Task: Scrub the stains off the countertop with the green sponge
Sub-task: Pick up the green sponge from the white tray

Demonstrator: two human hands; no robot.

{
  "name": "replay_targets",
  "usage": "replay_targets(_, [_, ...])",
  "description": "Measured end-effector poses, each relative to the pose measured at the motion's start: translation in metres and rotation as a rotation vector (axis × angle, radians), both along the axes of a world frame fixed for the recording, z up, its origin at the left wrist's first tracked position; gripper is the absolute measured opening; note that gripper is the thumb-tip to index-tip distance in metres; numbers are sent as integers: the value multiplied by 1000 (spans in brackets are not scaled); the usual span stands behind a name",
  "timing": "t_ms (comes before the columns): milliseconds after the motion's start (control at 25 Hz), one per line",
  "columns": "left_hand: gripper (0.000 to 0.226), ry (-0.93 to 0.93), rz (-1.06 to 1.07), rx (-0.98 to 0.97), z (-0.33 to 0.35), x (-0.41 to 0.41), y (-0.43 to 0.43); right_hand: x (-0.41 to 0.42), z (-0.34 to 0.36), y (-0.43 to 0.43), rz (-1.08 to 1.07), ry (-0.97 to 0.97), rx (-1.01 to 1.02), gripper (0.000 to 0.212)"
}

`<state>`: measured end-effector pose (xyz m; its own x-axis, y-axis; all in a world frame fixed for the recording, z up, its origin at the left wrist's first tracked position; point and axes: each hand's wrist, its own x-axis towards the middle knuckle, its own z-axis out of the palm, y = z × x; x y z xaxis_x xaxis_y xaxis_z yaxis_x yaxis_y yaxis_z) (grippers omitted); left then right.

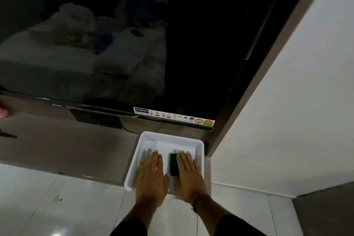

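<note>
Hands flat in tub [134, 161]; right hand [188, 176] covering sponge [174, 165].

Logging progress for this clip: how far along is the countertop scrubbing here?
Barely begun. Done: nothing visible. In hand: both hands lie flat in the white tub, the right hand resting on the green sponge, the left hand empty. Left: lifting out the sponge and scrubbing the brown countertop.
</note>
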<state>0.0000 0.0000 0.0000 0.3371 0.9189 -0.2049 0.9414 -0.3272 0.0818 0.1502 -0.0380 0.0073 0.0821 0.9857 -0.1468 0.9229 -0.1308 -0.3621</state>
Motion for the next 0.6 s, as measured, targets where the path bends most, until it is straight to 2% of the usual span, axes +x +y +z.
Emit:
replay_targets(240, [76,-7,-31,-10,-26,1,40,-8,-37,44,22,-61,-156,77])
replay_targets(440, [75,43,-66,-48,-34,-1,50,-10,-56,43,4,-104,-118,75])
replay_targets(600, [77,81,-84,-43,-15,-5,41,-1,-31,41,2,-50,-90,78])
